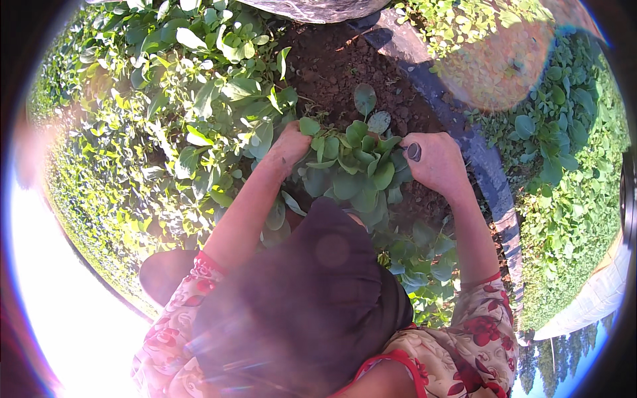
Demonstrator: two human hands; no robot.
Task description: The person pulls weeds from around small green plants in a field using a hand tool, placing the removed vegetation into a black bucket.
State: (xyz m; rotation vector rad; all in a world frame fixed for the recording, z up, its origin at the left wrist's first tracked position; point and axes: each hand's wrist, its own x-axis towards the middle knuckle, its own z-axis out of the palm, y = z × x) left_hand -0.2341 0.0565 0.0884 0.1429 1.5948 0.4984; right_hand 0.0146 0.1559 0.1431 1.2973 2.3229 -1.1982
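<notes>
My right hand (434, 162) is closed around a dark, round-ended handle (414, 152). The rest of that tool is hidden, so I cannot tell its kind. Across from it, my left hand (292, 142) is curled in at the leaves, apparently gripping a leafy green plant (309, 126); its fingertips are mostly covered. Between both hands stands a cluster of broad, rounded green leaves (361, 156), low over the soil. Both forearms reach in from below, with flowered sleeves.
Brown crumbly soil (332, 66) lies beyond the hands. Dense leafy plants (192, 99) fill the left side. A dark strip of sheeting (481, 162) curves along the right, with more greenery (557, 132) past it. A dark cap (298, 292) blocks the lower middle.
</notes>
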